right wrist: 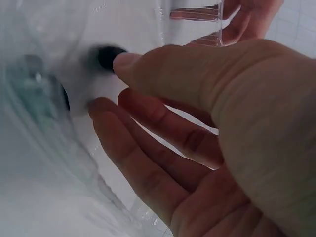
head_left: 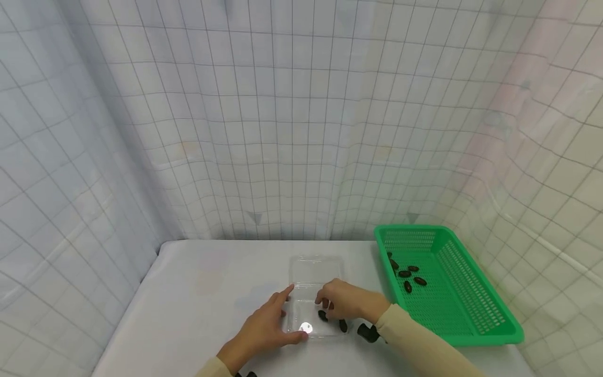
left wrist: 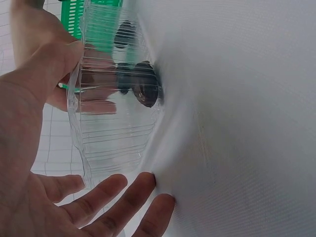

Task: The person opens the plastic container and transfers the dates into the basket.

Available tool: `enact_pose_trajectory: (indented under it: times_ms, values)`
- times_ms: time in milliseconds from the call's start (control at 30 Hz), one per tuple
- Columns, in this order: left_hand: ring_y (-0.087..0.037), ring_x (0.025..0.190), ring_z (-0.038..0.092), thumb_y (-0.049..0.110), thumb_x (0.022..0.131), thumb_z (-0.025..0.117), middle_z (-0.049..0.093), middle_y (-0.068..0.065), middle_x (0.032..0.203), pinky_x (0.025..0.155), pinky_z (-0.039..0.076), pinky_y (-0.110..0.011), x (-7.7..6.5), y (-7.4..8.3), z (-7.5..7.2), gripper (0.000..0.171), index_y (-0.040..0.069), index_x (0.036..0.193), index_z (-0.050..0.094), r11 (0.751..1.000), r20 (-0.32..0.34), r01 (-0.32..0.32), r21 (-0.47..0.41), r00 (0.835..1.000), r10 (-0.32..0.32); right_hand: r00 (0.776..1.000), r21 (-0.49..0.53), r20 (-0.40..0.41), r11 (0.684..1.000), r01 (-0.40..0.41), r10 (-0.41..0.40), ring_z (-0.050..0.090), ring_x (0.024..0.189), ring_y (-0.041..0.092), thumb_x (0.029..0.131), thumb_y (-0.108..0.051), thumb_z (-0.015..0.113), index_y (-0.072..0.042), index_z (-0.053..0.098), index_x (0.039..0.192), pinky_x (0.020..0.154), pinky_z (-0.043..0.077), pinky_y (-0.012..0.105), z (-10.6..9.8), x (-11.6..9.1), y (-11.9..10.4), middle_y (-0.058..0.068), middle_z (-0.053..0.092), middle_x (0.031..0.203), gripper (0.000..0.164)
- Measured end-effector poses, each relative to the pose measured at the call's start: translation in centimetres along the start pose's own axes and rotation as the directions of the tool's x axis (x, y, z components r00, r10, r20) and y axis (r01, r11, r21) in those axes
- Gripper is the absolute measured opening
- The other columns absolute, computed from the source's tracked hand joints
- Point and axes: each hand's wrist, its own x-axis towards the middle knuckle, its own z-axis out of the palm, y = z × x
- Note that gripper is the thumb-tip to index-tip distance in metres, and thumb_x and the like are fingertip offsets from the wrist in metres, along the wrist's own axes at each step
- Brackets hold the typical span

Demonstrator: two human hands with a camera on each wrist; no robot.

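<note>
A clear plastic clamshell box (head_left: 299,309) lies on the white table with its lid (head_left: 316,268) spread back. Dark brown oval pieces, one near the middle (head_left: 322,315) and another at the near right (head_left: 343,325), sit in its base. My left hand (head_left: 264,324) rests along the box's left side, thumb at the near edge and fingers spread. Over the base, my right hand (head_left: 350,301) reaches in with bent fingers. In the right wrist view its thumb tip is right at a dark piece (right wrist: 109,58), while the other fingers stand apart from the thumb.
A green plastic basket (head_left: 494,309) stands to the right, with several dark oval pieces (head_left: 405,274) toward its far left. A black object (head_left: 367,333) shows beside my right wrist. White gridded curtains (head_left: 301,131) enclose the table's back and sides.
</note>
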Motion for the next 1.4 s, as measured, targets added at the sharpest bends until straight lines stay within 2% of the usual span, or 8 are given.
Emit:
enact_pose_trajectory:
  times_ms: [200,433,600,800,1000,1133,1300,1400]
  values:
    - [-0.023,0.117,0.076,0.067,0.087,0.098,0.066,-0.007,0.157,0.088,0.063,-0.046,0.1,0.4,0.4,0.122,0.015,0.181,0.04,1.0,-0.007,-0.016,0.016,1.0,0.016,0.999,0.005,0.048,1.0,-0.018,0.018,0.071,0.086,0.0,0.098,-0.006,0.093,-0.008,0.087,0.126,0.083,0.062,0.019,-0.1,-0.2,0.0,0.0,0.085,0.103,0.029]
    - [-0.026,0.122,0.077,0.065,0.087,0.098,0.066,-0.008,0.16,0.09,0.063,-0.05,0.2,0.9,1.0,0.123,0.016,0.182,0.039,1.0,-0.009,-0.022,-0.011,1.0,0.022,0.989,0.004,0.14,0.999,-0.051,0.05,0.065,0.079,-0.003,0.09,-0.011,0.102,-0.017,0.088,0.112,0.078,0.058,0.019,-0.5,-0.7,-0.8,-0.007,0.081,0.092,0.027]
    - [-0.025,0.122,0.076,0.066,0.087,0.097,0.065,-0.007,0.16,0.09,0.063,-0.052,-0.2,1.0,1.1,0.122,0.018,0.182,0.038,1.0,-0.012,-0.008,-0.006,1.0,0.008,0.991,-0.011,0.132,1.0,-0.008,0.009,0.063,0.077,-0.005,0.088,-0.011,0.104,-0.016,0.085,0.102,0.076,0.056,0.017,0.2,-0.9,-1.1,-0.008,0.08,0.089,0.024]
    - [-0.023,0.121,0.076,0.065,0.086,0.099,0.066,-0.007,0.159,0.09,0.063,-0.048,-0.5,0.5,0.9,0.122,0.017,0.181,0.039,1.0,-0.019,0.001,0.016,1.0,-0.001,0.993,0.034,0.113,0.999,0.014,-0.018,0.061,0.074,-0.005,0.091,-0.01,0.1,-0.012,0.086,0.1,0.072,0.055,0.015,0.6,-0.7,-1.3,-0.01,0.078,0.086,0.017]
    - [-0.022,0.12,0.075,0.065,0.085,0.099,0.067,-0.006,0.157,0.09,0.063,-0.048,-0.3,0.5,0.2,0.123,0.016,0.181,0.041,0.999,-0.018,0.033,0.013,0.999,-0.033,0.999,0.031,0.04,0.999,0.006,-0.007,0.065,0.079,-0.005,0.094,-0.008,0.096,-0.012,0.086,0.102,0.077,0.058,0.015,0.7,-1.1,-0.8,-0.008,0.08,0.092,0.014]
    - [-0.022,0.119,0.075,0.068,0.083,0.099,0.068,-0.005,0.156,0.09,0.063,-0.049,-0.3,0.1,0.3,0.124,0.017,0.181,0.041,0.998,-0.017,0.055,0.029,0.998,-0.054,0.999,0.031,-0.031,0.999,0.019,-0.019,0.066,0.083,-0.005,0.097,-0.01,0.095,-0.01,0.086,0.106,0.08,0.058,0.016,0.2,-2.1,-0.4,-0.005,0.08,0.099,0.013]
    - [-0.024,0.117,0.077,0.071,0.085,0.097,0.069,-0.008,0.153,0.087,0.064,-0.05,-0.1,-0.1,0.6,0.122,0.016,0.18,0.043,1.0,-0.053,0.012,0.029,0.999,-0.01,0.988,0.025,-0.148,0.998,0.049,-0.044,0.071,0.088,0.003,0.1,-0.011,0.092,-0.01,0.084,0.11,0.083,0.06,0.02,-1.8,-4.4,0.3,0.0,0.08,0.105,0.013]
    - [-0.026,0.118,0.077,0.072,0.084,0.097,0.069,-0.009,0.154,0.089,0.064,-0.052,0.0,0.1,0.8,0.123,0.017,0.18,0.043,1.0,-0.055,0.022,0.012,0.998,-0.021,0.975,0.007,-0.209,0.997,0.075,-0.072,0.076,0.091,0.009,0.103,-0.014,0.089,-0.01,0.083,0.115,0.085,0.062,0.023,-3.2,-6.0,1.1,0.003,0.081,0.109,0.013]
